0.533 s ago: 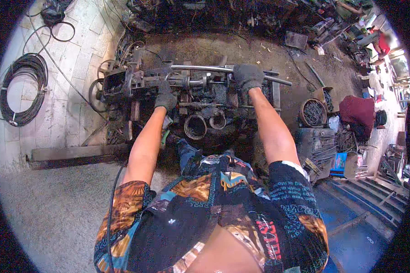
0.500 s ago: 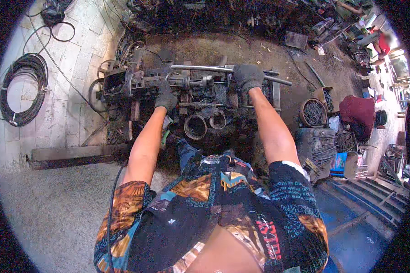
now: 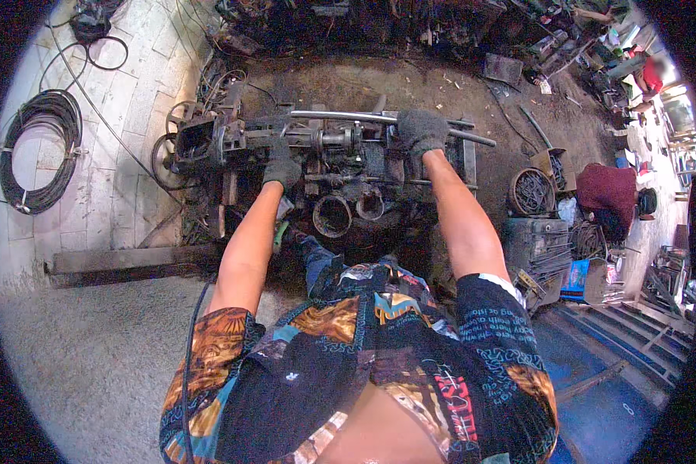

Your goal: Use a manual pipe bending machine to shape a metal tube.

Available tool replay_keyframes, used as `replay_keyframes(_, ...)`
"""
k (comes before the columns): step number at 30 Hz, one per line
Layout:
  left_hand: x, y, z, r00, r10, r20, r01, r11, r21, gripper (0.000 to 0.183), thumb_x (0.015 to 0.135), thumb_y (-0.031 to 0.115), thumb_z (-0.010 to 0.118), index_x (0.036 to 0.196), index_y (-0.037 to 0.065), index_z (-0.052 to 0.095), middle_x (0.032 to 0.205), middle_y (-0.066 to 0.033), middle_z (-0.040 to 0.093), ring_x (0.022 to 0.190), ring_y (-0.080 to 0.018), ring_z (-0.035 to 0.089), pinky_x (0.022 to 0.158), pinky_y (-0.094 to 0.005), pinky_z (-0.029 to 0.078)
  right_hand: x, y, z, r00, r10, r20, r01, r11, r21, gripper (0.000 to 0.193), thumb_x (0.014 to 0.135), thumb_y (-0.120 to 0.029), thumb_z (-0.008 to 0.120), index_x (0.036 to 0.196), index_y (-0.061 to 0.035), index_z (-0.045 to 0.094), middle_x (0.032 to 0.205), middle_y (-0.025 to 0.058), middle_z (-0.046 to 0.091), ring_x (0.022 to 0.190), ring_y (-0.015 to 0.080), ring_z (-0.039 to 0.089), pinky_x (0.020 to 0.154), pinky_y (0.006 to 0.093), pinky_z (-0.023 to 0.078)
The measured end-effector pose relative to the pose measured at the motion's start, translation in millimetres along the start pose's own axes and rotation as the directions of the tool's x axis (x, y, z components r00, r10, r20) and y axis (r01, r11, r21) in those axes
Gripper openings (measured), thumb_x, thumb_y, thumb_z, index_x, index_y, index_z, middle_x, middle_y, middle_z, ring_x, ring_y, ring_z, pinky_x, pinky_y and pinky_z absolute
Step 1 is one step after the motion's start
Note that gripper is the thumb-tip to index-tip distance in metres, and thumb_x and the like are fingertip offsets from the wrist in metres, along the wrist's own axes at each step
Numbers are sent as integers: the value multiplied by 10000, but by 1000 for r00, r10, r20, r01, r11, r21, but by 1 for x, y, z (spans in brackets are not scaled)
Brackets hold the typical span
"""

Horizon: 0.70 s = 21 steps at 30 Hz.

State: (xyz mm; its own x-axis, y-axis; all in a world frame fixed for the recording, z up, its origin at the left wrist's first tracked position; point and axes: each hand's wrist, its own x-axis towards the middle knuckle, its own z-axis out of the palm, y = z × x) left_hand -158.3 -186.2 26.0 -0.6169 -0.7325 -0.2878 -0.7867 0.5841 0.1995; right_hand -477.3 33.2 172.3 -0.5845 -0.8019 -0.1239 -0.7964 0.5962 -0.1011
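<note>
A dark, greasy metal machine [image 3: 340, 158] stands on the dirt floor in front of me. A long steel bar [image 3: 340, 116] lies across its top, running left to right. My right hand [image 3: 421, 131], in a dark glove, is closed around this bar near its right end. My left hand [image 3: 281, 164], also gloved, grips a part at the machine's front left, below the bar; what it holds is hidden by the glove. Two short metal rings [image 3: 332, 215] sit at the machine's near side between my arms.
A coil of black cable [image 3: 39, 151] lies on the paved floor at left. A steel beam [image 3: 131, 261] lies on the ground near my left. A person in a red top [image 3: 607, 193] crouches at right beside a basket of rods [image 3: 532, 192] and scrap parts.
</note>
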Motion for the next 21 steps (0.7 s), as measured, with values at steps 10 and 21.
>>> replay_keyframes(10, 13, -12, 14, 995, 100, 9, -100, 994, -39, 887, 963, 362, 536, 1595, -101, 121, 1680, -308, 92, 1577, -433, 36, 1300, -439, 62, -2, 2, 2, 998, -41, -37, 40, 998, -43, 258, 903, -324, 584, 949, -176, 790, 975, 130, 772, 886, 353, 751, 726, 502, 580)
replay_keyframes(21, -2, 3, -4, 999, 38, -2, -38, 993, -115, 887, 980, 399, 541, 1614, -55, 117, 1692, -276, 93, 1583, -399, 65, 1289, -409, 151, -1, 1, 4, 997, -3, -81, 2, 1000, -8, 276, 909, -331, 566, 928, -183, 798, 935, 132, 771, 853, 355, 752, 713, 499, 574)
